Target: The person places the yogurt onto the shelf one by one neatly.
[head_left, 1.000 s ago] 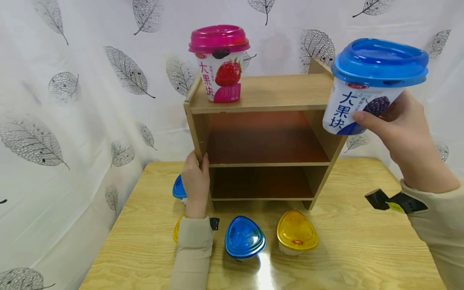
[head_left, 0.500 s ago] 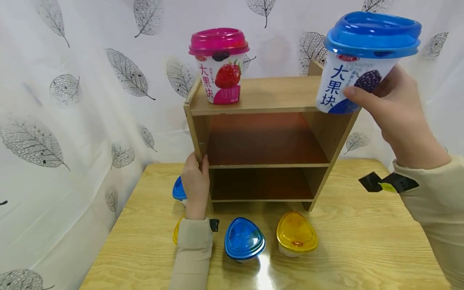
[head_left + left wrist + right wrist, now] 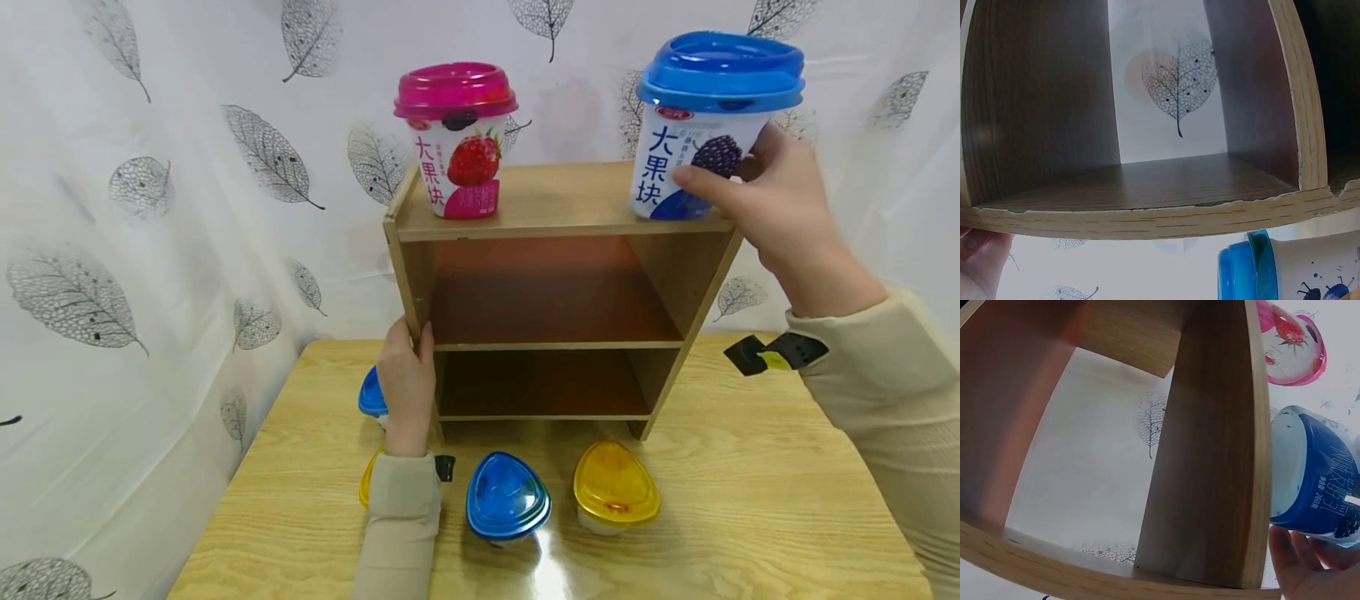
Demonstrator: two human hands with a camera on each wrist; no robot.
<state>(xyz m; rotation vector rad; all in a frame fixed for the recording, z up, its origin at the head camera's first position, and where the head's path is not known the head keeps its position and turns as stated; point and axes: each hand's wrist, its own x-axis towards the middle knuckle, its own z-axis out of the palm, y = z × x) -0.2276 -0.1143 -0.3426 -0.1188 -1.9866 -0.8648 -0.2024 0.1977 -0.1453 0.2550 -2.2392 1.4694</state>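
A white yogurt cup with a blue lid and blackberry print (image 3: 678, 150) is held upright by my right hand (image 3: 787, 200), thumb across its front. Its base overlaps the right end of the top board of a small wooden shelf (image 3: 555, 221). In the right wrist view, the underside of the blue-lidded cup (image 3: 1288, 465) shows close by the top board. My left hand (image 3: 407, 383) grips the shelf's left side panel, thumb in front. A strawberry yogurt cup with a pink lid (image 3: 457, 142) stands on the top board at the left.
On the table (image 3: 750, 500) in front of the shelf stand a blue-lidded cup (image 3: 507, 497) and a yellow-lidded cup (image 3: 615, 485). Another blue-lidded cup (image 3: 371, 393) and a yellow-lidded one (image 3: 367, 479) are partly hidden behind my left arm. A leaf-print curtain (image 3: 187, 225) hangs behind.
My right hand has carried the blackberry cup leftward, first up and then slightly down, from beside the shelf to the top board's right end. The left hand stays on the side panel.
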